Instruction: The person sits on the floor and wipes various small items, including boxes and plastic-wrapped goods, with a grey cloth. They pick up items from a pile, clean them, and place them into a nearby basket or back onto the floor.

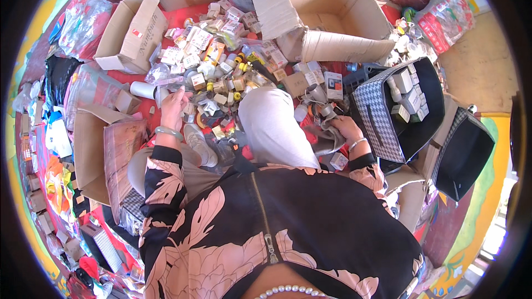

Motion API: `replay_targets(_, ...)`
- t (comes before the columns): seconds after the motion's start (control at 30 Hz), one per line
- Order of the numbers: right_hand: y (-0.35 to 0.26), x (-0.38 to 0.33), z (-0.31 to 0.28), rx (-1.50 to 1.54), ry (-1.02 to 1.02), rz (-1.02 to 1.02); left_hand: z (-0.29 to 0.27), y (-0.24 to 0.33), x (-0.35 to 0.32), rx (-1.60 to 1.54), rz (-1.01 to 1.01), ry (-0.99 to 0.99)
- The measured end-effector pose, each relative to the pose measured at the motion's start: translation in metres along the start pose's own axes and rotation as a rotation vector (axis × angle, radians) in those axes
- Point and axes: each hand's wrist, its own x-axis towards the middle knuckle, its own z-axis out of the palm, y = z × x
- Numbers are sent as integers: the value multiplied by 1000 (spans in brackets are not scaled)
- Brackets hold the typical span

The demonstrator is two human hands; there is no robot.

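My left hand [173, 109] is over the left side of a heap of small goods, fingers bent and drawn together; what they pinch, if anything, is too small to make out. Just beside its fingers lies a white cylinder [144, 89], with a clear plastic bag [162, 74] farther off. On the right, my right hand [348, 129] is closed at the edge of a grey cloth [327, 140], its fingertips partly hidden. A metallic round piece [328, 111] sits close to those fingers. Between the hands, small boxes [199, 38] and yellow-capped bottles [239, 58] spread around my knees.
An open carton [327, 16] stands at the far middle, another [128, 33] at far left. To the right, a houndstooth storage box [377, 111] holds several white boxes, with a second dark box [465, 155] behind. A tall carton [91, 152] flanks my left arm.
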Motion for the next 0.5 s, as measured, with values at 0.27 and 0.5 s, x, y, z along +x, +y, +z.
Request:
replay_targets(0.27, -120, -87, 6, 451, 275, -551, -24, 14, 9, -236, 241, 270)
replay_targets(0.5, -251, -120, 12, 1066, -836, -1180, -65, -6, 23, -637, 286, 232)
